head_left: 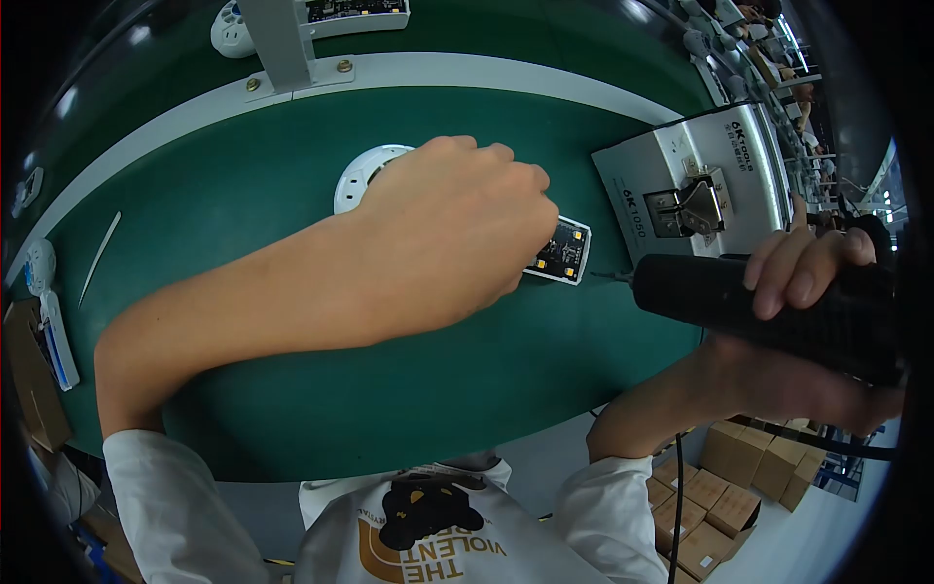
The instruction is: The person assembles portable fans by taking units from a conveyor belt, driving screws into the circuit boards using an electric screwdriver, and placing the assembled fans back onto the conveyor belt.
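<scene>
My left hand (457, 229) reaches across the green table, back of the hand up, fingers curled down over a white device. The device's round slotted head (362, 177) shows beyond my wrist. At its other end, a black circuit board (562, 251) with small yellow parts sits in the white housing, beside my knuckles. My hand covers the middle of the device, and the fingertips are hidden. My right hand (803, 277) grips a black electric screwdriver (691, 292), held nearly level. Its bit points left, a short way from the board's end in the picture.
A silver screw feeder (725, 175) stands at the right of the green table (321, 409). A thin white stick (99, 258) and another white device (56, 341) lie left. A post (277, 44) rises at the back. Cardboard boxes (710, 511) are stacked below right, near a black cable (677, 487).
</scene>
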The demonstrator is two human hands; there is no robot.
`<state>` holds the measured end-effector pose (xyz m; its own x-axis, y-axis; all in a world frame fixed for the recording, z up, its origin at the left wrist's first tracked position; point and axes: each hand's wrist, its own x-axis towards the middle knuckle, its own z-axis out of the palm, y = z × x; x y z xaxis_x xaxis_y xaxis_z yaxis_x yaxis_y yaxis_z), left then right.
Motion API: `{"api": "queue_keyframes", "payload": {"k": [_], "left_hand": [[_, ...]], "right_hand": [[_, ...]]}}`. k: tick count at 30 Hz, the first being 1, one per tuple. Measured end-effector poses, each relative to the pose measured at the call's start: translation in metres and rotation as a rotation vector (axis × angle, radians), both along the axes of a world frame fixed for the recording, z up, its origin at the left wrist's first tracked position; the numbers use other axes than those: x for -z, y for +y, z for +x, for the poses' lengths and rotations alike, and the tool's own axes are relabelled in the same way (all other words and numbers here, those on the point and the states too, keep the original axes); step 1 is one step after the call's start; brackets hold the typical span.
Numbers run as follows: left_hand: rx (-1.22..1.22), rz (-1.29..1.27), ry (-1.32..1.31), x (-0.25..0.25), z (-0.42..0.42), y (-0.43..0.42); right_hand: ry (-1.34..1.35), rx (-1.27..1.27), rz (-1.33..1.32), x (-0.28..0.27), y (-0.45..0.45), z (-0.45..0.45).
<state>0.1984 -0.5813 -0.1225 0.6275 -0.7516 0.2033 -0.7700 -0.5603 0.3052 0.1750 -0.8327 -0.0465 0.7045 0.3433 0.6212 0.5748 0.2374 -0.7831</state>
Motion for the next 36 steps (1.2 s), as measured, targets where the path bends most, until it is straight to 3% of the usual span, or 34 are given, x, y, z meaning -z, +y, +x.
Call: {"api": "queue_keyframes", "payload": {"k": [17,20,22,24,27,29,30,31,33,36], "left_hand": [[-0.018,-0.029,-0.048,0.002,-0.003,0.000],[-0.028,0.128,0.119,-0.004,-0.005,0.000],[-0.018,-0.023,-0.051,0.001,-0.004,0.000],[-0.017,-0.015,-0.059,0.001,-0.003,-0.001],[-0.019,0.087,0.001,-0.005,-0.003,-0.003],[-0.036,0.183,0.078,-0.009,-0.002,-0.003],[-0.029,0.200,0.081,-0.010,-0.003,-0.003],[-0.015,0.219,0.079,-0.011,-0.002,-0.004],[-0.005,0.152,-0.017,-0.002,-0.003,-0.003],[0.017,0.082,-0.095,-0.002,-0.002,0.000]], "right_hand": [[0.019,-0.082,-0.019,0.011,0.029,0.002],[-0.005,-0.137,0.017,0.017,0.030,0.003],[0.006,-0.150,0.009,0.017,0.029,0.005],[0.011,-0.170,0.002,0.014,0.029,0.006],[0.043,-0.013,-0.014,0.008,0.025,-0.006],[-0.170,0.281,0.242,0.003,0.018,-0.013],[-0.090,0.271,0.389,-0.001,0.000,-0.015],[-0.093,0.265,0.392,0.000,-0.004,-0.011],[0.052,0.333,0.093,0.006,-0.009,0.000],[0.093,0.398,0.155,0.040,0.003,0.016]]}}
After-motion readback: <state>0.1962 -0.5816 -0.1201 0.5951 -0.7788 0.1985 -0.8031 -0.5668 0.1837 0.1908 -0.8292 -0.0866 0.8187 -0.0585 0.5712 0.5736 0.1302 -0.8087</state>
